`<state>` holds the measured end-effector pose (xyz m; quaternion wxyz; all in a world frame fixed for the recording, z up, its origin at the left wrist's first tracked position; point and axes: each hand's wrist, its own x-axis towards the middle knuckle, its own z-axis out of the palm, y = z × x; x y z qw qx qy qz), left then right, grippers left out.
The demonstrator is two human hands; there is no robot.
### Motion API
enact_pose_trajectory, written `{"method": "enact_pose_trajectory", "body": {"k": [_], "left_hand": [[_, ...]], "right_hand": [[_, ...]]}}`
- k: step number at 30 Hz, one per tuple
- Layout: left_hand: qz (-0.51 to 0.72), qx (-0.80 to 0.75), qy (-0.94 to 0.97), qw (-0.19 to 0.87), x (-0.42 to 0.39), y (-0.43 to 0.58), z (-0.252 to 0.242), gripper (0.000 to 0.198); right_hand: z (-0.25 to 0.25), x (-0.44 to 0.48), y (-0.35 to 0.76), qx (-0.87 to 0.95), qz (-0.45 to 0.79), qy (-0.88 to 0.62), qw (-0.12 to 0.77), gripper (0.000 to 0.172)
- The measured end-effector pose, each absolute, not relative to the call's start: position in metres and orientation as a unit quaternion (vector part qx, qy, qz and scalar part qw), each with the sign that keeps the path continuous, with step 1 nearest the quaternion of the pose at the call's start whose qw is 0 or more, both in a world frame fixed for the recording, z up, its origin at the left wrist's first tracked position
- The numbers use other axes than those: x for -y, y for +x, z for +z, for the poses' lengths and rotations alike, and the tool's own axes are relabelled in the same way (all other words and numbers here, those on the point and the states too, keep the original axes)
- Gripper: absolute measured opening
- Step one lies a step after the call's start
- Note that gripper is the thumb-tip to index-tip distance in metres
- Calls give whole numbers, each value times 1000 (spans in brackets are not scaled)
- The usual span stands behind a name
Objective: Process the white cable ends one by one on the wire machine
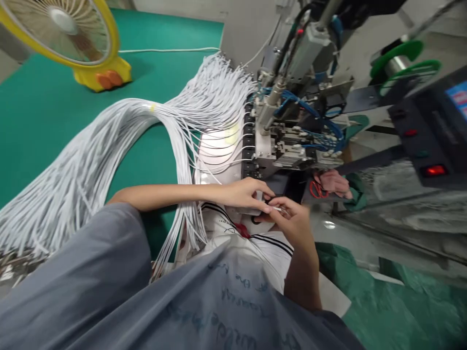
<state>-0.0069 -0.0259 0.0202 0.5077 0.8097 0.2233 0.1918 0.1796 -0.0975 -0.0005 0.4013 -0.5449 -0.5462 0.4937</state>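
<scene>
My left hand (248,194) reaches in from the left, its fingers pinched together near the front end of the machine's black fixture row (249,167). Meeting it fingertip to fingertip, my right hand (288,216) is closed around a small white cable end (279,209). What the left fingertips pinch is too small to make out, though it lies against that cable end. Several white cables run from the large bundle (215,92) into the fixture row. A pale plate (219,148) lies beneath these cables.
A yellow fan (105,73) stands on the green table (146,36). More white cables (83,155) spread across the left side. The machine (270,107) rises ahead. A control box (430,131), a green spool (397,63) and red scissors (318,189) are to the right.
</scene>
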Motion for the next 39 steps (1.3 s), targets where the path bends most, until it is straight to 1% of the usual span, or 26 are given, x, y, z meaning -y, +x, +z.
{"method": "enact_pose_trajectory", "body": {"k": [2,4,6,10,13,15,19,25,28,31,36,39], "left_hand": [[202,-230,771,559,25,-6,21,27],[205,-237,740,595,25,-6,24,24],[217,-244,727,604,27,-6,26,25],[270,-247,710,602,31,-5,25,27],[300,-235,706,597,29,-5,22,27],[304,-226,722,579,27,-6,22,25],[261,-222,723,599,24,-7,25,27],[227,-226,735,598,25,-8,25,29],[228,-239,727,602,25,-7,23,28],[255,-265,714,595,24,-7,22,27],[336,-230,796,448,22,-8,23,14],[358,-232,787,446,25,-7,24,13]], "right_hand": [[4,98,182,489,485,-549,474,20],[4,98,177,461,485,-534,517,20],[2,97,169,462,473,-519,542,17],[0,92,156,513,391,-496,581,7],[4,90,155,535,381,-486,576,4],[9,90,158,540,391,-496,556,5],[19,85,168,565,414,-510,500,6],[23,72,183,603,468,-454,461,5],[23,70,183,609,468,-458,448,6],[22,71,179,604,425,-483,470,5],[17,72,171,591,391,-474,522,7],[8,74,162,553,395,-473,560,9]]}}
